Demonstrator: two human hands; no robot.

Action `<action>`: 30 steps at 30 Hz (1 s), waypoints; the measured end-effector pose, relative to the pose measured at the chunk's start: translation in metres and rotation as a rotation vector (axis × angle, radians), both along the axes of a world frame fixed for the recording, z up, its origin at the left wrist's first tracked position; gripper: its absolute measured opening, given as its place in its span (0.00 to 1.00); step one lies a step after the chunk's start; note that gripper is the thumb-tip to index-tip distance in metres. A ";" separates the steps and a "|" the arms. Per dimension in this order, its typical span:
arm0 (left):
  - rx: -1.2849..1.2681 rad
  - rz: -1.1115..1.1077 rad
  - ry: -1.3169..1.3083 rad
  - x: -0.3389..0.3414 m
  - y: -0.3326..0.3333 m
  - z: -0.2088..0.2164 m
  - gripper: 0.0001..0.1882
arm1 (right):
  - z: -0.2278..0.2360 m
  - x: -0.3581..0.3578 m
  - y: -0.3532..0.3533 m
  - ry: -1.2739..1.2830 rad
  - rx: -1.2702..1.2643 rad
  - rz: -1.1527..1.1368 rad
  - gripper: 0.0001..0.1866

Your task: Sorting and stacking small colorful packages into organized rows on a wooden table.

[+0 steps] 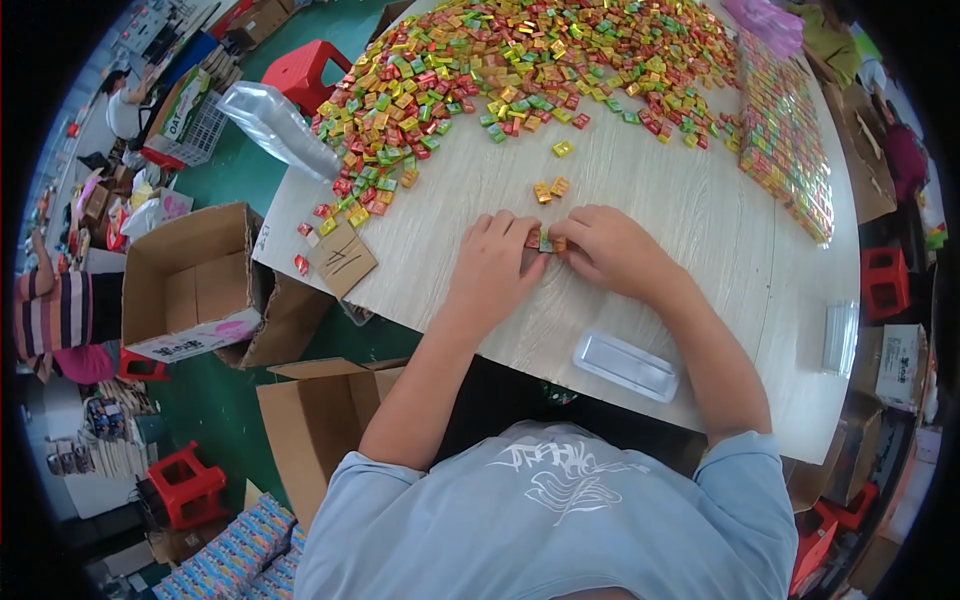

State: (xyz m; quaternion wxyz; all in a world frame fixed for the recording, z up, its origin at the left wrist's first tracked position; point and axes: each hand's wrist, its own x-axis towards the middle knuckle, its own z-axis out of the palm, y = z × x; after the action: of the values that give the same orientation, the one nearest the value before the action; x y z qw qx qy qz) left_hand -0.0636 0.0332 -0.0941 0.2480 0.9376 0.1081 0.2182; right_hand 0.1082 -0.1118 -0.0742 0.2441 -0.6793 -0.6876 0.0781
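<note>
A short row of small wrapped candies [545, 241], in red, green, yellow and orange, lies on the table in front of me. My left hand [493, 262] grips the row's left end between thumb and fingers. At the other end, my right hand [612, 250] pinches the row, with its fingertips curled over an orange piece. Just beyond my fingers sit a pair of orange candies [551, 190] and a lone yellow candy [563, 149]. Below my right hand a clear plastic tray [628, 367], seemingly holding nothing, rests near the table's front edge.
A large heap of mixed candies [520, 60] covers the table's far side. Clear-wrapped packs [785, 140] are stacked at the right, nested clear trays [280, 130] at the left. A cardboard piece [343, 260] lies by the left edge; cardboard boxes [190, 285] and red stools [187, 487] stand beyond.
</note>
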 end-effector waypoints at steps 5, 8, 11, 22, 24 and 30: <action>0.000 0.032 -0.007 -0.003 0.004 -0.004 0.19 | 0.008 0.000 0.004 -0.014 -0.043 0.009 0.15; -0.067 0.032 -0.002 -0.004 0.006 -0.006 0.19 | 0.017 0.006 0.004 -0.022 -0.052 -0.057 0.15; -0.083 0.025 -0.008 -0.001 0.004 -0.002 0.19 | 0.018 0.026 0.015 0.039 0.032 -0.244 0.14; 0.016 -0.010 0.038 -0.009 -0.001 -0.006 0.20 | -0.011 0.067 0.078 0.008 -0.096 -0.448 0.14; 0.004 -0.015 0.039 -0.009 0.000 -0.006 0.20 | -0.003 0.067 0.054 0.066 -0.131 -0.430 0.14; 0.023 -0.025 0.050 -0.004 0.001 -0.009 0.19 | 0.019 0.013 0.003 0.255 -0.255 -0.376 0.17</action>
State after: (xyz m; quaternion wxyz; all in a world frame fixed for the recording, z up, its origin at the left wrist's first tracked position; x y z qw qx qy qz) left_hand -0.0679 0.0342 -0.1032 0.2372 0.9468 0.1000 0.1930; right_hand 0.1210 -0.1088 -0.0555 0.2515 -0.8050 -0.4978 0.2023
